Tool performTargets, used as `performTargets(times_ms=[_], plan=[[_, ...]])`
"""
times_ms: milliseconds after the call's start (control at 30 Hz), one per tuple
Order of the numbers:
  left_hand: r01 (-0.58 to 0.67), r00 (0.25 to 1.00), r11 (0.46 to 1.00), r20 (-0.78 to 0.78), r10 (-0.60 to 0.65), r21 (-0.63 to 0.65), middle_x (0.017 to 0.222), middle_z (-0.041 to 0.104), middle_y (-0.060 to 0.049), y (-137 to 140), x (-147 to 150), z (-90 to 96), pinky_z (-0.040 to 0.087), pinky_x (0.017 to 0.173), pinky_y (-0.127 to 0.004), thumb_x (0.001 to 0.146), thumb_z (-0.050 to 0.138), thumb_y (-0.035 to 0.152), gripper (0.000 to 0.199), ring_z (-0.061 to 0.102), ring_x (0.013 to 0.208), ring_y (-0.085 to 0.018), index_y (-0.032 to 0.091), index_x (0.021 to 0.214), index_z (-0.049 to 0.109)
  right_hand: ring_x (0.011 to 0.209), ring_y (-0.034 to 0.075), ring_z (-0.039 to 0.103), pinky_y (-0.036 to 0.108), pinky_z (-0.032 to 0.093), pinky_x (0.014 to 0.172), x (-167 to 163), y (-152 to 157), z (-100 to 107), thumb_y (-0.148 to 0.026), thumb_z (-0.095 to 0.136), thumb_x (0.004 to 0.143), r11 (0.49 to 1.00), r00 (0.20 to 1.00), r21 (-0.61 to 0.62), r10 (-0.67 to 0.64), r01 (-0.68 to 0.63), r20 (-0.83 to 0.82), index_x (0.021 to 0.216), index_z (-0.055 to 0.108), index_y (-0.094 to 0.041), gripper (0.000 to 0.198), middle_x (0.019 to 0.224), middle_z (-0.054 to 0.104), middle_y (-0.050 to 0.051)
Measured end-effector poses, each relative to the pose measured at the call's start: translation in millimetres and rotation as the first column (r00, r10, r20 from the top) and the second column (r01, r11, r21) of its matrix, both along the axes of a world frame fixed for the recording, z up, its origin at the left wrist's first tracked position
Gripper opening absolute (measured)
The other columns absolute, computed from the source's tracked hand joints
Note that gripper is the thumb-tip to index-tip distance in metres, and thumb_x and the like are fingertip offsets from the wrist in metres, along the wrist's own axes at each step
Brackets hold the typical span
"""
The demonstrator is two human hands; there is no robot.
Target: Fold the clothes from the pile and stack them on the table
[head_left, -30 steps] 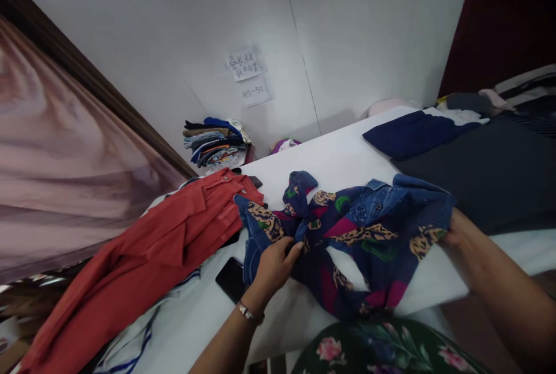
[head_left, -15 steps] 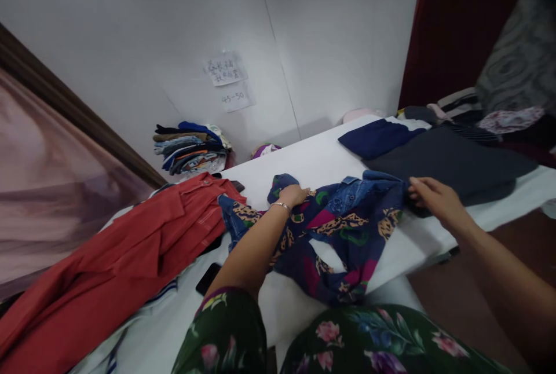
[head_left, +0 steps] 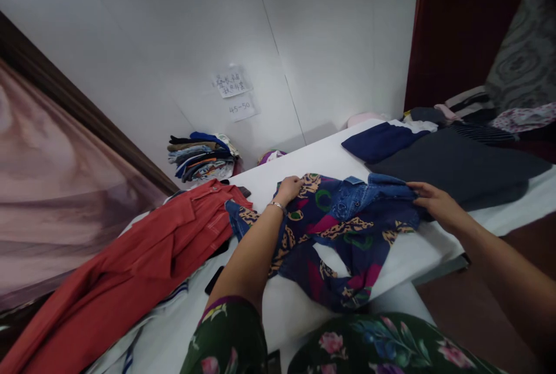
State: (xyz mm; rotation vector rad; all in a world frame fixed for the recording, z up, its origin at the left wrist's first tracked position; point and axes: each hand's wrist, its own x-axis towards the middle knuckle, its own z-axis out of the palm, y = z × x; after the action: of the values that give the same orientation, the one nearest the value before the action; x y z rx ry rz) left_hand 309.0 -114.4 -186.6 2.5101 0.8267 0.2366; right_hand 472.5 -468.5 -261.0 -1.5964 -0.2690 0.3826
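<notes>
Dim, diffuse light brightens the smooth white panelled wall [head_left: 339,44] while the dark red upright panel [head_left: 460,26] sinks nearly to black. A soft shadow falls on the wall beyond the far edge of the flat white surface [head_left: 313,160]. Handwriting on the white paper sheets [head_left: 232,81] looks fuzzy, and the view darkens toward its right-hand corners.

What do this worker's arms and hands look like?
The left grip and right grip are ungloved hands. On the left arm are a silvery wristband and a dark green sleeve with pink flowers and purple edging. No sleeve or band shows on the right arm.
</notes>
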Motion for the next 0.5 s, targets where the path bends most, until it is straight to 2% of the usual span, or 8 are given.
performTargets(times_ms=[100,233,333,400,433,500], plan=[[-0.009,0.994,0.994,0.104,0.021,-0.108,0.082,0.070,-0.006,0.8,-0.8,26.1,0.049,0.071,-0.027,0.088,0.047,0.029,0.023,0.062,0.081,-0.018,0.016,0.078,0.063,0.073,0.019,0.058,0.028,0.044,0.062,-0.5,5.1,15.9,-0.011,0.061,0.050,0.991,0.998,0.130,-0.023,0.030,-0.056,0.099,0.063,-0.024,0.050,0.083,0.067,0.002],[0.099,0.979,0.965,0.196,-0.051,-0.244,0.081,0.069,-0.005,-3.7,-11.4,63.0,0.051,0.070,-0.026,0.084,0.050,0.023,0.016,0.063,0.074,-0.015,0.017,0.073,0.059,0.063,0.014,0.052,0.024,0.038,0.054,6.5,19.7,44.6,-0.007,0.062,0.052,0.960,0.999,0.281,0.006,0.006,-0.043,0.094,0.066,-0.024,0.045,0.076,0.065,0.000],[0.222,0.960,0.903,0.246,-0.136,-0.368,0.079,0.069,-0.006,-4.7,-23.2,88.4,0.052,0.073,-0.028,0.079,0.058,0.022,0.009,0.064,0.073,-0.015,0.015,0.075,0.062,0.064,0.011,0.052,0.022,0.038,0.057,11.1,32.8,73.9,0.000,0.059,0.058,0.940,1.000,0.342,-0.011,0.007,0.010,0.091,0.068,-0.020,0.040,0.071,0.064,-0.001],[0.249,0.953,0.869,0.266,-0.143,-0.427,0.079,0.069,-0.007,-0.9,-30.8,105.8,0.052,0.076,-0.031,0.073,0.065,0.019,0.010,0.065,0.075,-0.016,0.014,0.081,0.064,0.067,0.009,0.054,0.020,0.040,0.063,13.5,40.5,101.7,0.005,0.056,0.062,0.940,0.995,0.342,-0.049,0.015,0.090,0.094,0.069,-0.017,0.041,0.075,0.066,-0.001],[0.219,0.959,0.880,0.260,-0.113,-0.423,0.078,0.069,-0.007,2.5,-34.4,115.9,0.052,0.077,-0.032,0.070,0.068,0.017,0.014,0.065,0.076,-0.017,0.013,0.083,0.065,0.068,0.007,0.055,0.020,0.040,0.066,15.5,43.3,118.7,0.006,0.054,0.064,0.944,0.987,0.330,-0.069,0.019,0.143,0.098,0.069,-0.014,0.042,0.079,0.067,0.000],[0.091,0.962,0.947,0.272,-0.004,-0.308,0.074,0.068,-0.005,10.5,-41.2,141.8,0.052,0.075,-0.032,0.063,0.072,0.013,0.018,0.064,0.076,-0.017,0.013,0.080,0.065,0.071,0.006,0.056,0.022,0.041,0.070,23.7,45.8,157.2,0.004,0.053,0.071,0.956,0.953,0.293,-0.102,0.014,0.285,0.112,0.065,-0.007,0.044,0.092,0.070,0.005]])
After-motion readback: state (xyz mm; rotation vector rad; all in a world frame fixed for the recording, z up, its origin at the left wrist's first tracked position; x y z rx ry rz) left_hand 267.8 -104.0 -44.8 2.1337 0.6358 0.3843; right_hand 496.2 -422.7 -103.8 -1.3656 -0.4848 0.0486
